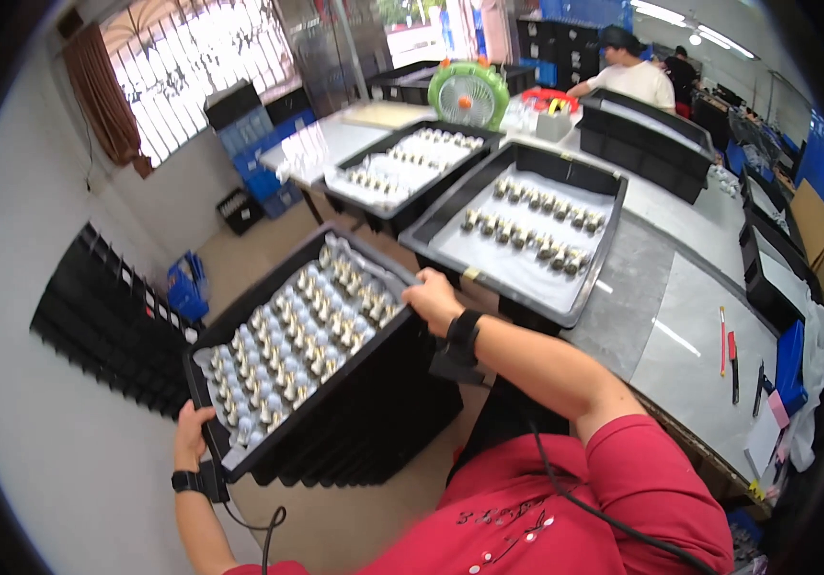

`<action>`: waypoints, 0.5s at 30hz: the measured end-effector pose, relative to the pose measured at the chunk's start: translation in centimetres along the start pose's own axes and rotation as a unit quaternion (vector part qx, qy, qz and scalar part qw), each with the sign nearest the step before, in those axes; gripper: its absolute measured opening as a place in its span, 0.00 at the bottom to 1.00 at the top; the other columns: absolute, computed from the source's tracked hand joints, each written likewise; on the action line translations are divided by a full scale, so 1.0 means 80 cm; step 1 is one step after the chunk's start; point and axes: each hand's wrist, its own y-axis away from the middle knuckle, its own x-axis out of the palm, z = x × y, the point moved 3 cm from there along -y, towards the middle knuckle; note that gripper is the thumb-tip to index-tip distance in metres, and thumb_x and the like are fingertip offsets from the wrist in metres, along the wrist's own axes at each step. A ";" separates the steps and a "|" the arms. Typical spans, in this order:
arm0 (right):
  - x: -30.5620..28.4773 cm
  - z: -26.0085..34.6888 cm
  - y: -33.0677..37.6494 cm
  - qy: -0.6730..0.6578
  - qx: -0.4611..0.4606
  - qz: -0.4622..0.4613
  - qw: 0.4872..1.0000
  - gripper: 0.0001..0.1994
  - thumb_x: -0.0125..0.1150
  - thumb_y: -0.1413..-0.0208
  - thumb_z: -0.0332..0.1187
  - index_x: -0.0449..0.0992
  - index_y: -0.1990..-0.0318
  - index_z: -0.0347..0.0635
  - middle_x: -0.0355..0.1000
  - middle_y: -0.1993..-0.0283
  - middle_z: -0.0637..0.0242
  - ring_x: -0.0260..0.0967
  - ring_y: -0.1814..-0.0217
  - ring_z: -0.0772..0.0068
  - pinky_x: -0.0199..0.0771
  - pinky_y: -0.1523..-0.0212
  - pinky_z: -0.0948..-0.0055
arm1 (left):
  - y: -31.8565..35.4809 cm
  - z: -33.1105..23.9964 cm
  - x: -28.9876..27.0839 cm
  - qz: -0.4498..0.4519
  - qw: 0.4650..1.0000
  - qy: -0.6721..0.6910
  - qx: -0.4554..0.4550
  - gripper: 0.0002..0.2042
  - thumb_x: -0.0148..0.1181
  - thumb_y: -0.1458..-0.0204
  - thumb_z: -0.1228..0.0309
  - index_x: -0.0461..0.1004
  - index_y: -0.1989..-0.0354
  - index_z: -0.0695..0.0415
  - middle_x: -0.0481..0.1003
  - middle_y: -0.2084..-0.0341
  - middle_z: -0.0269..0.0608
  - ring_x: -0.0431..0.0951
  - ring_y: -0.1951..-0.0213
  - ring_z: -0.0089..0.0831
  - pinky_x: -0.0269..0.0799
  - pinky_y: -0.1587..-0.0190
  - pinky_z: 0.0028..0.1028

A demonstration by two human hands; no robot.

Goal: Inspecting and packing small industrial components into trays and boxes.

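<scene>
My hands grip a black plastic tray (354,393) at the left and centre, tilted in view. My left hand (192,433) has its fingers round the near left corner, thumb over the rim. My right hand (434,299) is closed on the right rim. Inside, a white liner carries several rows of small brass-coloured parts with pale round ends (287,331). Dark ribbed sides show below the tray; whether it rests on a stack there, I cannot tell. Both wrists wear black bands, with a cable running from the left one.
Right of my tray stands another black tray (575,311) with fewer parts, and a third tray (388,218) lies beyond. A green fan (469,96) stands behind them. Stacked black trays (110,316) lean by the left wall. Pens (733,364) lie on the grey table (656,326). A co-worker (632,77) is at the back.
</scene>
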 end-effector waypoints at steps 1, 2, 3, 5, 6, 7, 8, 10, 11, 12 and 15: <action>-0.005 0.011 0.006 0.016 -0.008 -0.007 1.000 0.16 0.60 0.64 0.27 0.71 0.63 0.34 0.71 0.69 0.57 0.69 0.66 0.67 0.67 0.65 0.70 | 0.000 0.004 -0.004 0.002 1.000 -0.005 0.008 0.15 0.51 0.58 0.78 0.67 0.58 0.63 0.74 0.67 0.39 0.75 0.69 0.28 0.74 0.64 0.28; -0.008 0.016 0.012 0.031 -0.012 -0.013 0.999 0.14 0.60 0.64 0.27 0.71 0.65 0.35 0.71 0.69 0.57 0.69 0.67 0.67 0.67 0.66 0.70 | 0.002 0.006 -0.005 0.003 1.000 -0.011 0.012 0.15 0.51 0.58 0.78 0.68 0.58 0.63 0.74 0.68 0.39 0.75 0.70 0.27 0.74 0.65 0.28; -0.013 0.013 0.008 0.030 -0.046 -0.035 0.998 0.14 0.60 0.64 0.28 0.71 0.66 0.35 0.71 0.69 0.57 0.69 0.66 0.65 0.67 0.65 0.69 | 0.008 -0.005 0.008 0.001 1.000 0.000 0.020 0.15 0.51 0.58 0.78 0.67 0.58 0.63 0.74 0.68 0.39 0.75 0.71 0.27 0.74 0.65 0.27; -0.029 0.031 0.027 0.007 -0.055 0.001 0.998 0.16 0.60 0.64 0.28 0.70 0.64 0.34 0.71 0.67 0.56 0.69 0.64 0.63 0.67 0.63 0.69 | 0.046 -0.026 0.033 -0.017 0.999 0.031 0.029 0.15 0.51 0.57 0.77 0.67 0.58 0.63 0.73 0.68 0.39 0.75 0.70 0.27 0.73 0.65 0.26; -0.030 0.032 0.029 -0.001 -0.071 0.011 0.997 0.17 0.61 0.64 0.29 0.70 0.63 0.33 0.71 0.67 0.56 0.69 0.63 0.63 0.66 0.63 0.68 | 0.063 -0.031 0.030 -0.016 0.998 0.031 0.051 0.16 0.50 0.56 0.76 0.67 0.56 0.63 0.73 0.66 0.40 0.76 0.68 0.28 0.73 0.63 0.27; -0.037 0.046 0.045 -0.004 -0.082 0.020 0.996 0.17 0.61 0.65 0.29 0.70 0.63 0.33 0.71 0.67 0.56 0.69 0.64 0.63 0.66 0.63 0.68 | 0.082 -0.045 0.045 -0.017 0.996 0.057 0.069 0.16 0.50 0.55 0.76 0.66 0.55 0.63 0.73 0.64 0.41 0.76 0.66 0.29 0.73 0.61 0.28; -0.047 0.058 0.058 -0.009 -0.093 0.027 0.995 0.17 0.60 0.65 0.29 0.70 0.63 0.33 0.70 0.68 0.55 0.68 0.64 0.64 0.66 0.64 0.68 | 0.106 -0.058 0.067 -0.017 0.993 0.082 0.086 0.17 0.50 0.54 0.75 0.65 0.53 0.63 0.73 0.62 0.43 0.76 0.63 0.31 0.73 0.59 0.29; -0.069 0.073 0.070 -0.048 -0.135 0.033 0.989 0.15 0.60 0.66 0.29 0.70 0.66 0.34 0.69 0.71 0.57 0.67 0.66 0.66 0.65 0.66 0.68 | 0.140 -0.075 0.094 0.024 0.987 0.131 0.094 0.18 0.49 0.50 0.73 0.63 0.50 0.64 0.72 0.57 0.46 0.76 0.59 0.35 0.72 0.54 0.32; -0.085 0.083 0.077 -0.062 -0.139 0.033 0.988 0.14 0.61 0.65 0.29 0.70 0.68 0.35 0.69 0.72 0.59 0.67 0.66 0.66 0.65 0.67 0.68 | 0.171 -0.105 0.135 0.047 0.982 0.151 0.101 0.19 0.49 0.48 0.71 0.61 0.48 0.64 0.70 0.55 0.48 0.74 0.56 0.38 0.71 0.52 0.34; -0.101 0.093 0.084 -0.075 -0.144 0.039 0.986 0.12 0.61 0.65 0.29 0.70 0.69 0.36 0.68 0.73 0.61 0.67 0.67 0.67 0.65 0.68 0.69 | 0.184 -0.112 0.143 0.067 0.981 0.143 0.110 0.21 0.48 0.46 0.67 0.60 0.47 0.65 0.69 0.53 0.50 0.74 0.55 0.38 0.71 0.51 0.35; -0.184 0.122 0.122 -0.107 -0.145 0.059 0.982 0.08 0.60 0.63 0.27 0.69 0.73 0.39 0.66 0.76 0.67 0.65 0.74 0.73 0.63 0.76 0.74 | 0.217 -0.141 0.186 0.101 0.973 0.171 0.115 0.24 0.41 0.42 0.60 0.55 0.43 0.65 0.64 0.49 0.56 0.71 0.52 0.45 0.70 0.49 0.41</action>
